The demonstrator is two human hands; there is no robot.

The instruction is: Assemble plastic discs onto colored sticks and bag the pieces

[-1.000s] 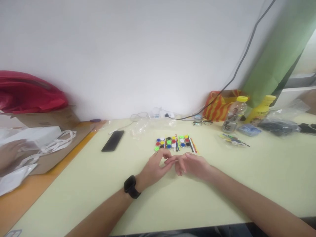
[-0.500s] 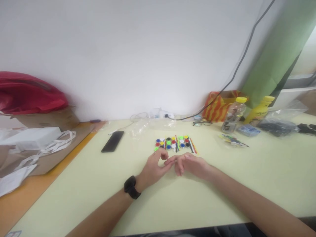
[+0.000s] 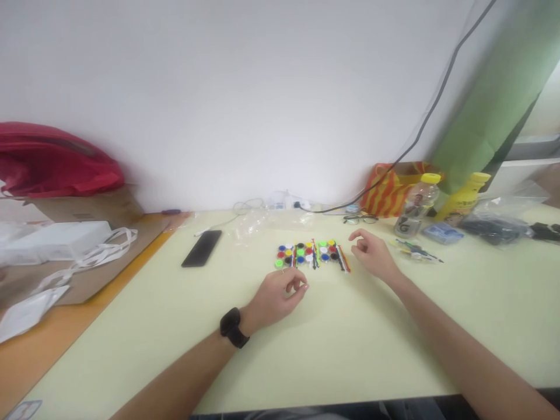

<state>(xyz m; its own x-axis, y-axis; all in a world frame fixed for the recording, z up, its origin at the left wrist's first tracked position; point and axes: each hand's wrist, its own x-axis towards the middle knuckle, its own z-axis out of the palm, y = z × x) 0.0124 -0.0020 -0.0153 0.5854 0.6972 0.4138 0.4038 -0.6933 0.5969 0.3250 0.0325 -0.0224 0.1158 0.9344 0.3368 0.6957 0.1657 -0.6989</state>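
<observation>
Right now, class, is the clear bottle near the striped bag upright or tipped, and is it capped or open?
Upright and capped: the clear bottle stands on the table, its yellow cap at the top.

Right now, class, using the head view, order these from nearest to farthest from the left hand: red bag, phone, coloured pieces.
1. Coloured pieces: just beyond the left hand.
2. Phone: to the hand's left.
3. Red bag: far left.
</observation>
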